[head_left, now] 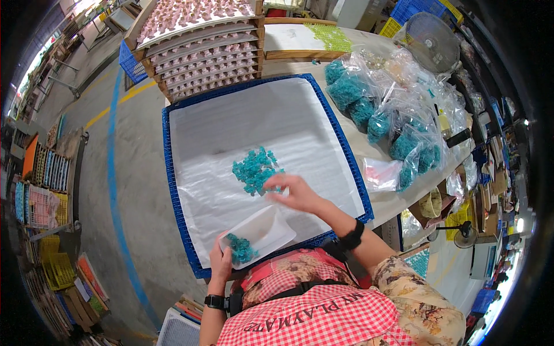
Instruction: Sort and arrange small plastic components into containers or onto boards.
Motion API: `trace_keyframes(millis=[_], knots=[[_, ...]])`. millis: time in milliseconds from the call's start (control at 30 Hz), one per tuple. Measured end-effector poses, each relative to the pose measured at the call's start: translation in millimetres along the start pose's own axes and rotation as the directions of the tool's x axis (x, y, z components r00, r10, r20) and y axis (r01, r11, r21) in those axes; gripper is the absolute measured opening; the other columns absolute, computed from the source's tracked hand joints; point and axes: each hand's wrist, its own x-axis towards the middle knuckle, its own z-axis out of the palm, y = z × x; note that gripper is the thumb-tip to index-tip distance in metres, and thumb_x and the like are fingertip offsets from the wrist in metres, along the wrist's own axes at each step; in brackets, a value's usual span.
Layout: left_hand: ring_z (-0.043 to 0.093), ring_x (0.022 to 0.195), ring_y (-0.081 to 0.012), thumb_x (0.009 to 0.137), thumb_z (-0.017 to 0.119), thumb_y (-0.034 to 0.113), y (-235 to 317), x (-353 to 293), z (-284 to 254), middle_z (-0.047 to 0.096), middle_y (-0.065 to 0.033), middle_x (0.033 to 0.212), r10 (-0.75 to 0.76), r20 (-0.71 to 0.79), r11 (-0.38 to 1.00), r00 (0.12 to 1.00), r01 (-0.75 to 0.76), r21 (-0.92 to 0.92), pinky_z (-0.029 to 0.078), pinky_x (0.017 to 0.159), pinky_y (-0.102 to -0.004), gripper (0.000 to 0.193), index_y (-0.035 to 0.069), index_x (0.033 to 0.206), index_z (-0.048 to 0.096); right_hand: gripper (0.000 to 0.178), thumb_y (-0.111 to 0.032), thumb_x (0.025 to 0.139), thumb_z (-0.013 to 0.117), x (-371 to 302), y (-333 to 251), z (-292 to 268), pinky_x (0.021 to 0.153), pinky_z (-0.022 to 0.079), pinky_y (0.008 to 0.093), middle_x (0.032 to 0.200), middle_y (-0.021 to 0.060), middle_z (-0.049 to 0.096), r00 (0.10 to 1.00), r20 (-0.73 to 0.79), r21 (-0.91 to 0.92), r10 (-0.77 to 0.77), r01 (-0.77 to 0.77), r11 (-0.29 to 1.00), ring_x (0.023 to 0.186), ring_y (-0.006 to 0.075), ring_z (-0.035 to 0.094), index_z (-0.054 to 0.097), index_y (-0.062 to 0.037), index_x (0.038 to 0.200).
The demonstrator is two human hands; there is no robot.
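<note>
A loose pile of small teal pieces (254, 170) lies on the white sheet (213, 127) that lines a blue tray (175, 190) in front of me. My left hand (220, 258) grips the left side of a white plastic container (266, 233), tilted at the tray's near edge. More teal pieces (241, 249) sit in the container's lower left end. Over the near right side of the pile is my right hand (295, 194), its fingers curved and apart. No piece can be made out in its grasp.
Stacked trays of pink and white items (202, 57) rise beyond the blue tray. On the table to the right lie clear bags of teal pieces (360, 109) and a flat pinkish packet (382, 174). A fan (431, 41) stands at the far right.
</note>
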Motion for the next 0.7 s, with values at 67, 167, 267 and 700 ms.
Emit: trace_keyframes(millis=[67, 167, 267, 700], knots=[[0.062, 0.093, -0.0229, 0.080, 0.043, 0.010, 3, 2, 1, 0.065, -0.0152, 0.101, 0.002, 0.009, 1.000, 1.000, -0.003, 0.009, 0.046, 0.085, -0.0330, 0.043, 0.003, 0.121, 0.054, 0.036, -0.014, 0.075, 0.071, 6, 53, -7, 0.089, 0.047, 0.0383, 0.111, 0.0138, 0.060, 0.881, -0.438, -0.464, -0.178, -0.052, 0.884, 0.104, 0.0293, 0.056, 0.061, -0.0034, 0.109], [0.061, 0.094, -0.0230, 0.080, 0.042, 0.010, -1, 1, 2, 0.064, -0.0150, 0.101, 0.071, -0.005, 0.997, 0.997, -0.071, -0.022, 0.046, 0.086, -0.0331, 0.042, 0.002, 0.120, 0.054, 0.040, -0.007, 0.072, 0.068, 6, 82, -4, 0.093, 0.043, 0.0426, 0.114, 0.0144, 0.057, 0.900, -0.411, -0.560, -0.141, -0.127, 0.819, 0.105, 0.0350, 0.053, 0.059, -0.0025, 0.110], [0.061, 0.094, -0.0222, 0.081, 0.042, 0.010, -7, 3, 0, 0.064, -0.0150, 0.101, 0.069, 0.000, 0.998, 0.998, -0.069, -0.016, 0.046, 0.086, -0.0331, 0.042, 0.003, 0.121, 0.053, 0.031, -0.005, 0.072, 0.067, 6, 80, 5, 0.089, 0.046, 0.0406, 0.111, 0.0144, 0.056, 0.910, -0.373, -0.615, -0.180, -0.097, 0.783, 0.103, 0.0342, 0.054, 0.061, -0.0028, 0.102], [0.061, 0.094, -0.0216, 0.082, 0.041, 0.010, -7, 2, 1, 0.064, -0.0149, 0.101, 0.063, -0.021, 0.998, 0.998, -0.063, -0.026, 0.046, 0.085, -0.0319, 0.042, 0.003, 0.121, 0.053, 0.026, -0.001, 0.071, 0.063, -20, 75, -4, 0.071, 0.049, 0.0356, 0.091, 0.0106, 0.054, 0.899, -0.438, -0.377, -0.009, -0.174, 0.910, 0.079, 0.0273, 0.058, 0.065, -0.0091, 0.096]])
